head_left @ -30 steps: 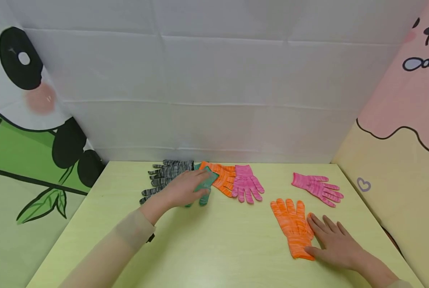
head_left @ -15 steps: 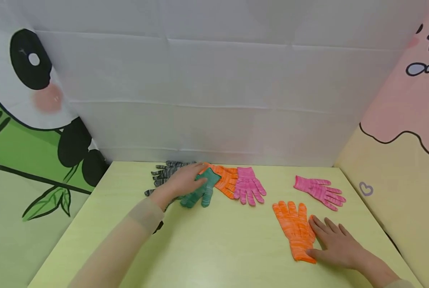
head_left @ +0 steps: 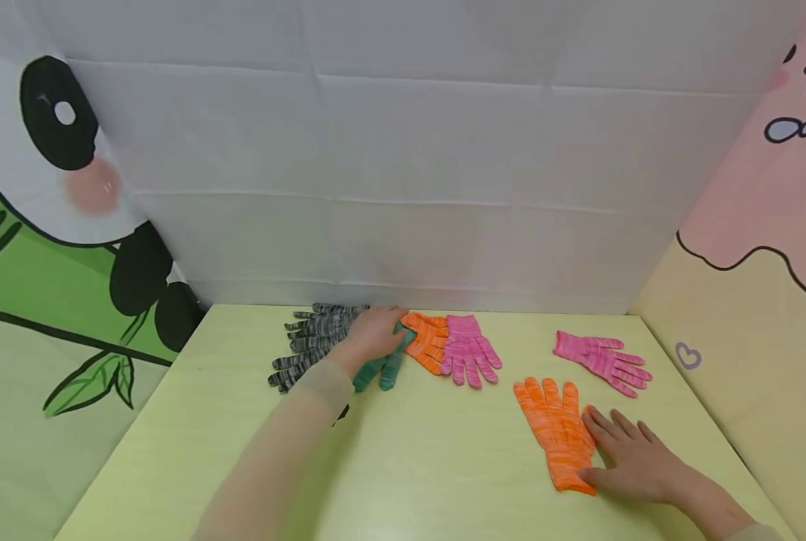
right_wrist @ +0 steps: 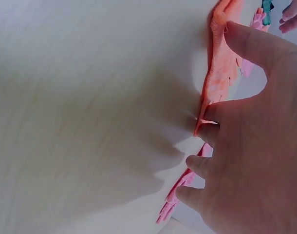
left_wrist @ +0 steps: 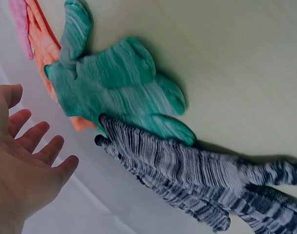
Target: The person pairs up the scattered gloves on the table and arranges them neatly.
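Note:
My left hand (head_left: 377, 335) hovers over the row of gloves at the back of the table, its fingers loosely bent and holding nothing in the left wrist view. Beneath it lies a green knit glove (left_wrist: 112, 80), partly covered by the hand in the head view. Black-and-grey gloves (head_left: 321, 330) fan out on its left. Beside it on the right are an orange glove (head_left: 428, 342) and a pink glove (head_left: 469, 349). At the front right, my right hand (head_left: 635, 458) rests with spread fingers, thumb and index finger touching the edge of another orange glove (head_left: 556, 436).
A second pink glove (head_left: 604, 361) lies at the back right, beyond the right hand. A pale wall sheet (head_left: 403, 180) rises behind the table (head_left: 403, 466). Printed cartoon panels stand along the left and right sides.
My left hand has let go of the green glove and shifted right over its cuff, uncovering more of the black-and-grey gloves. The right hand stays in place; the view has shifted slightly.

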`<state>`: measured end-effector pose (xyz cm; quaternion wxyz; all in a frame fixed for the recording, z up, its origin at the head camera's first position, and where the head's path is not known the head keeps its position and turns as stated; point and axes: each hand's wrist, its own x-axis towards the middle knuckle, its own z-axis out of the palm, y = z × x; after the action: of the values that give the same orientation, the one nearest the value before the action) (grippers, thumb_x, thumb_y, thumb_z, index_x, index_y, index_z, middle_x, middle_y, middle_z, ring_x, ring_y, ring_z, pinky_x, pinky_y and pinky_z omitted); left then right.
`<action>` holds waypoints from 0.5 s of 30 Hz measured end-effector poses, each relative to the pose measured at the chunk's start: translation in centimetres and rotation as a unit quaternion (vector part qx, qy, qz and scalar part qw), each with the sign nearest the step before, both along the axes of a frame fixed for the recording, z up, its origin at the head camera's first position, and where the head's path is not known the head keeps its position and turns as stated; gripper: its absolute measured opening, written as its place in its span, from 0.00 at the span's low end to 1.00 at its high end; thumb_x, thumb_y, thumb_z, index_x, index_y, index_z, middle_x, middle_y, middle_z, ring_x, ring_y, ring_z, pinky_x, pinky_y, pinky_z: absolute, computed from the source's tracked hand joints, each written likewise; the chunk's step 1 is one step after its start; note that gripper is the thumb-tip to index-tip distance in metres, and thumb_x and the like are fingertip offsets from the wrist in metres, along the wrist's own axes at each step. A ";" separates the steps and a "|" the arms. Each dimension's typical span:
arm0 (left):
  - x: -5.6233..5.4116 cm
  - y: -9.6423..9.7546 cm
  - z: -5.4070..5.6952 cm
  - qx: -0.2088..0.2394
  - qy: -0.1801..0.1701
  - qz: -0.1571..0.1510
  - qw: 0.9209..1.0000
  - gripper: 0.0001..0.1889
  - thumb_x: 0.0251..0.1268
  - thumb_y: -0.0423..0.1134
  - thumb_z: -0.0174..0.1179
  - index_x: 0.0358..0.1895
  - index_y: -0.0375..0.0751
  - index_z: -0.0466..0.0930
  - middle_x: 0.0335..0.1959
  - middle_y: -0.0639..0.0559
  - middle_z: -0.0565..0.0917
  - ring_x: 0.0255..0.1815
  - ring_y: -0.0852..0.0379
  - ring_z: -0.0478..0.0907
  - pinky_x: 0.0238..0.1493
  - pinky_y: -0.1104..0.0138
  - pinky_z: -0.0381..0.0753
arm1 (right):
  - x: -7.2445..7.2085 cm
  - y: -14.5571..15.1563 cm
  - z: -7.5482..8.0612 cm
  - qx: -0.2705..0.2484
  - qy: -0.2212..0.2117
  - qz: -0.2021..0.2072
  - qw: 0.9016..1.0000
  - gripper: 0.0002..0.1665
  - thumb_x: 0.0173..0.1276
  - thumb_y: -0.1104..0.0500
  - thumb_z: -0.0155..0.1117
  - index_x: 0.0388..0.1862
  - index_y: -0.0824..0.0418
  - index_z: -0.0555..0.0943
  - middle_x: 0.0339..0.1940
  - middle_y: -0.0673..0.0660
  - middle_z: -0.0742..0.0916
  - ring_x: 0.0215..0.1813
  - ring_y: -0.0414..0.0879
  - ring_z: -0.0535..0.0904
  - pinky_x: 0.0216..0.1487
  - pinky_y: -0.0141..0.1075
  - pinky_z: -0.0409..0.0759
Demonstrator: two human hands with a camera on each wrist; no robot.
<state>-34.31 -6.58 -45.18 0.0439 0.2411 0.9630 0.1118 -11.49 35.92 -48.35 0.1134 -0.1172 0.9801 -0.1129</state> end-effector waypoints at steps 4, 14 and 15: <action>-0.3 1.0 -0.4 -0.006 -0.006 0.012 1.000 0.28 0.81 0.50 0.52 0.78 0.47 0.65 0.78 0.44 0.65 0.78 0.40 0.60 0.76 0.45 0.57 | -0.1 0.0 0.2 -0.012 0.005 0.006 1.000 0.58 0.64 0.30 0.66 0.79 0.67 0.64 0.80 0.67 0.65 0.78 0.76 0.52 0.70 0.75 0.47; -0.8 2.3 -0.4 -0.006 -0.009 0.017 1.000 0.28 0.81 0.49 0.52 0.79 0.48 0.65 0.78 0.44 0.65 0.78 0.39 0.60 0.76 0.43 0.56 | 0.5 -0.2 0.3 -0.006 0.015 0.000 1.000 0.60 0.62 0.28 0.66 0.79 0.66 0.64 0.80 0.66 0.65 0.78 0.74 0.52 0.72 0.72 0.47; -1.0 2.3 -0.4 -0.008 -0.009 0.017 1.000 0.28 0.81 0.49 0.52 0.79 0.48 0.65 0.78 0.44 0.65 0.78 0.39 0.60 0.76 0.43 0.57 | 0.5 -0.1 0.3 -0.006 0.012 -0.001 1.000 0.60 0.63 0.28 0.66 0.79 0.66 0.64 0.80 0.66 0.65 0.78 0.74 0.52 0.72 0.72 0.47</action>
<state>-35.28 -4.26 -45.60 0.0522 0.2236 0.9674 0.1071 -10.99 35.78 -48.10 0.1007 -0.1183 0.9809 -0.1173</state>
